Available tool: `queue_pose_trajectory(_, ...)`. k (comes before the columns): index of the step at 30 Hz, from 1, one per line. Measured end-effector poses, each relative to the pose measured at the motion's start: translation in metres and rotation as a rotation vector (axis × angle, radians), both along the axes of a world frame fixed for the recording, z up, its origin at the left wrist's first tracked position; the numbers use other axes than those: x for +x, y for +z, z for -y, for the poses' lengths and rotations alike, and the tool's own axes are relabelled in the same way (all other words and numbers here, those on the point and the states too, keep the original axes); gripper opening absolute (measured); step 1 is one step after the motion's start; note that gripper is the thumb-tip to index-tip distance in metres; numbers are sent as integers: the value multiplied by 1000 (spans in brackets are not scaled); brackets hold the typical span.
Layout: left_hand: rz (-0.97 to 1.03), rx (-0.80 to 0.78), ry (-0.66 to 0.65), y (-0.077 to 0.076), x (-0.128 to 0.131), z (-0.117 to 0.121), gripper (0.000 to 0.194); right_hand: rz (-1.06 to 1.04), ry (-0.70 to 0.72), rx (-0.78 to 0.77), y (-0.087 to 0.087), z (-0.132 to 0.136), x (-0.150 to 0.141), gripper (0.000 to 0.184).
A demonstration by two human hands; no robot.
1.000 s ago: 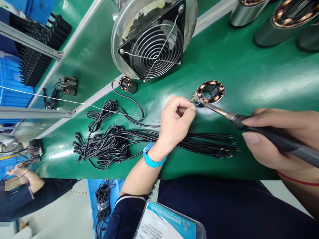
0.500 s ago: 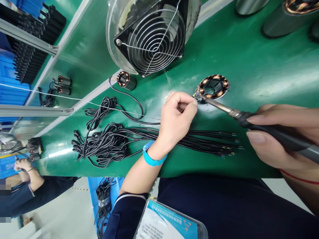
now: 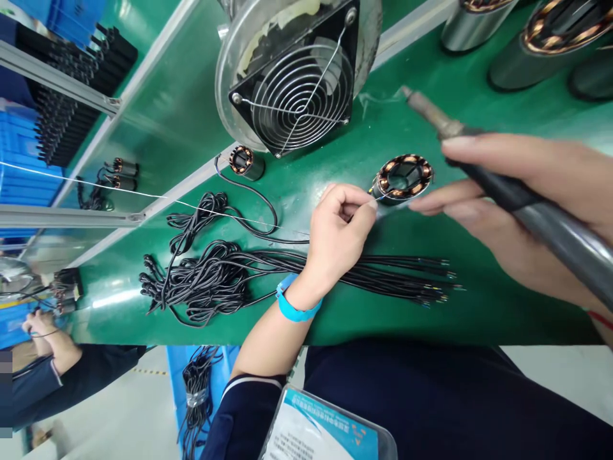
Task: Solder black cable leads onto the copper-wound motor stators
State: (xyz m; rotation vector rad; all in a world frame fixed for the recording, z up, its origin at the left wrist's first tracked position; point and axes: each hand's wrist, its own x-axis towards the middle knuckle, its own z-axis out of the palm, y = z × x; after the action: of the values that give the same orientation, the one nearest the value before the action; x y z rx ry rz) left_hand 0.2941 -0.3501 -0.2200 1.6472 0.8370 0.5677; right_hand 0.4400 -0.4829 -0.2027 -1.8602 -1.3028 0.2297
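My left hand [image 3: 338, 223] is closed in a pinch beside a motor stator [image 3: 383, 185] with a ring of copper coils. Between its fingertips is a thin wire [image 3: 380, 198] at the stator's near left edge; a black cable [image 3: 292, 241] runs in under the same hand. A soldering iron [image 3: 522, 191] is gripped in my right hand [image 3: 517, 185], its tip raised off the stator, above and behind it, with a wisp of smoke beside it. Under my left wrist lies a bundle of black cables [image 3: 211, 281], their stripped ends pointing right.
A fan with a wire guard [image 3: 301, 108] stands behind the stator. Larger stators [image 3: 522, 57] are at the back right, and a small one [image 3: 244, 161] sits left of the fan. A thin solder-like strand [image 3: 158, 197] crosses from the left. Another person's hands [image 3: 41, 326] are at far left.
My right hand has lifted the soldering iron up and away from the wire joint at the stator. My left hand keeps its pinch in nearly the same place. The view has shifted slightly.
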Motion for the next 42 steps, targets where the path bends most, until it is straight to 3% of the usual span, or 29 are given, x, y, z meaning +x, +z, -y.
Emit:
queue_pose_trajectory(5, 37, -11, 7, 1, 0, 0, 17, 212, 230, -10, 0, -33, 13, 44)
queue_pose_trajectory(12, 17, -28, -36, 0, -4, -4, 14, 205, 208, 90, -23, -45, 5, 41)
queue_pose_trajectory(16, -126, -261, -115, 5, -10, -17, 20, 164, 237, 124, -27, -45, 8, 54)
queue_pose_trajectory(18, -207, -404, -231, 10, -12, -25, 7, 169, 300, 106, -31, -48, 10, 53)
queue_pose_trajectory(20, -232, -522, -282, 16, -12, -31, 14, 190, 328, 101, -34, -52, 12, 49)
queue_pose_trajectory(24, -168, -658, -73, 23, -7, -35, 15, 197, 322, 93, -36, -50, 11, 51)
queue_pose_trajectory(27, -162, -725, -35, 25, -5, -35, 15, 184, 341, 109, -34, -44, 10, 52)
queue_pose_trajectory(35, -200, -636, -14, 33, 4, -29, 22, 136, 318, 158, -28, -38, 15, 56)
queue_pose_trajectory(42, -255, -563, -105, 34, 1, -25, 29, 173, 344, 155, -22, -36, 15, 52)
